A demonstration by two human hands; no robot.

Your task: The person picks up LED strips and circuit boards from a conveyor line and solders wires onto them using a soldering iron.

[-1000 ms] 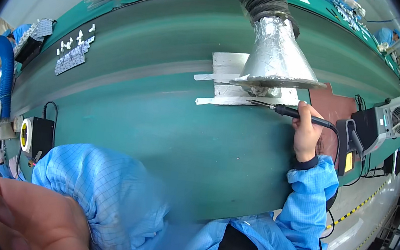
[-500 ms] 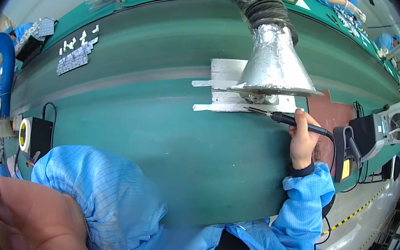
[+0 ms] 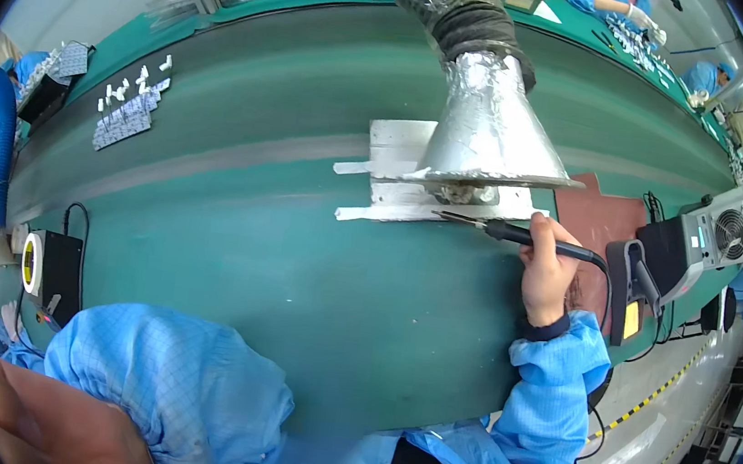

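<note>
My right hand (image 3: 549,275) is closed round the black handle of a soldering iron (image 3: 511,235), whose thin tip points left. That tip lies over the front edge of a white board (image 3: 395,146) with white tape strips at its left. A foil-covered extraction cone (image 3: 494,122) hangs low over the board and hides part of it, along with some small grey lumps beneath. Very near the camera at the lower left, my left hand (image 3: 61,421) is raised and holds nothing that I can see. Its fingers are mostly cut off by the picture's edge.
On the right stand an iron holder (image 3: 632,294), a box with a fan (image 3: 717,237) and a brown mat (image 3: 586,211). Small white parts on labelled sheets (image 3: 127,122) lie at the far left. A black device (image 3: 55,274) sits at left. Co-workers in blue work beyond.
The view has shifted, so the bench things sit slightly further left and lower. My left hand sits lower in the picture. The right hand still holds the iron at the board's front edge.
</note>
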